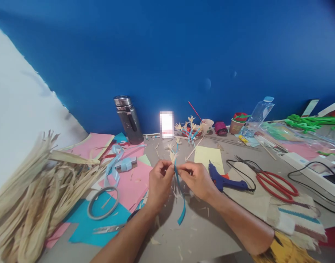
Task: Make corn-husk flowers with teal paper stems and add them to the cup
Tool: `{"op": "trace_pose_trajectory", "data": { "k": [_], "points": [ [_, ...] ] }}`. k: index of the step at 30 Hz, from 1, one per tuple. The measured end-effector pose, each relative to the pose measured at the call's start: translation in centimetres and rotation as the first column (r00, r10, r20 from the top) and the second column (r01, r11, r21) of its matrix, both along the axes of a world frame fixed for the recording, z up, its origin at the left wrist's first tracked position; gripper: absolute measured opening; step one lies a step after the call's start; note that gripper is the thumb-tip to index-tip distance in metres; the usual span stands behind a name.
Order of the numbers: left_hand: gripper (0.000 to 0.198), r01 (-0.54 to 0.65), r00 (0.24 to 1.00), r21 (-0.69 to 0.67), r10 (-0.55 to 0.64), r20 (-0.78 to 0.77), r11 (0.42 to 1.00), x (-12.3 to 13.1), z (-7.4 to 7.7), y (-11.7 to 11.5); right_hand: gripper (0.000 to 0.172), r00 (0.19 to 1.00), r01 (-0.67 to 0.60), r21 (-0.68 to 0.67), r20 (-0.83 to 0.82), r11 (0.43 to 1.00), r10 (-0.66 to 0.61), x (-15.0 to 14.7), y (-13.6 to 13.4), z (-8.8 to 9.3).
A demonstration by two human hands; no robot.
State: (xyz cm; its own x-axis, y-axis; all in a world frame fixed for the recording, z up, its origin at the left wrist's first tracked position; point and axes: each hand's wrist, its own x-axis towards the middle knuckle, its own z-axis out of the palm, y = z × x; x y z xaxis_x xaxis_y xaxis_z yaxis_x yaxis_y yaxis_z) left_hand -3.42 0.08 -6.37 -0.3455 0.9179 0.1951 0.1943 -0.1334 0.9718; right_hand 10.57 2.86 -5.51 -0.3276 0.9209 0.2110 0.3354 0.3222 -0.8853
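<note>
Above the table's middle, my left hand (160,184) is closed in a pinch on a small corn husk flower (173,155), its pale petals pointing up and away from me. Close beside it, my right hand (196,179) pinches a blue paper strip (181,208) against the flower's stem. The strip's loose end hangs down toward me between my wrists. My fingertips hide the spot where strip and stem meet. Just beyond my hands stands a bunch of similar husk flowers (192,126) with blue stems.
Dried corn husks (44,193), a tape roll (103,203) and scissors (108,229) lie left. A dark flask (129,122) and a lit, blurred-out screen (166,125) stand behind. Rightward are a blue glue gun (224,180), red-handled scissors (277,184), a power strip (311,175) and a bottle (257,116).
</note>
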Motion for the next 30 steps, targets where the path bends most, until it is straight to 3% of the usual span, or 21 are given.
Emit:
{"op": "trace_pose_trajectory", "data": {
  "k": [4,9,14,17,20,25,30],
  "points": [
    [0.023,0.135,0.94,-0.09,-0.098,0.327,0.987,-0.2,0.0,0.4,0.022,0.998,0.026,-0.026,-0.063,0.999,-0.027,0.0,0.0,0.1],
    [0.027,0.201,0.867,-0.042,-0.158,0.472,0.979,0.0,-0.2,0.3,0.018,0.999,0.015,0.007,-0.046,1.0,-0.015,-0.4,-0.5,-0.4],
    [0.026,0.187,0.849,-0.029,-0.147,0.507,0.982,0.1,-0.3,0.1,0.019,0.995,-0.011,-0.052,-0.1,0.999,0.005,-0.5,-0.7,-0.1],
    [0.024,0.228,0.826,-0.014,-0.186,0.532,0.974,0.2,-0.4,0.0,0.016,0.994,0.006,-0.016,-0.106,1.0,-0.008,-0.4,-0.7,0.2],
    [0.02,0.214,0.85,-0.018,-0.177,0.497,0.977,0.3,-0.4,-0.1,0.013,0.996,0.063,0.059,-0.072,0.996,-0.058,-0.4,-0.6,0.2],
    [0.013,0.088,0.939,-0.086,-0.054,0.341,0.992,0.2,0.0,-0.3,0.01,0.991,0.136,0.184,-0.015,0.973,-0.136,-0.3,-0.2,-0.5],
    [0.015,0.111,0.966,-0.131,-0.076,0.249,0.985,-0.1,0.6,-0.3,0.011,0.974,0.155,0.447,0.079,0.881,-0.211,0.0,-0.1,-0.8]
  ]
}}
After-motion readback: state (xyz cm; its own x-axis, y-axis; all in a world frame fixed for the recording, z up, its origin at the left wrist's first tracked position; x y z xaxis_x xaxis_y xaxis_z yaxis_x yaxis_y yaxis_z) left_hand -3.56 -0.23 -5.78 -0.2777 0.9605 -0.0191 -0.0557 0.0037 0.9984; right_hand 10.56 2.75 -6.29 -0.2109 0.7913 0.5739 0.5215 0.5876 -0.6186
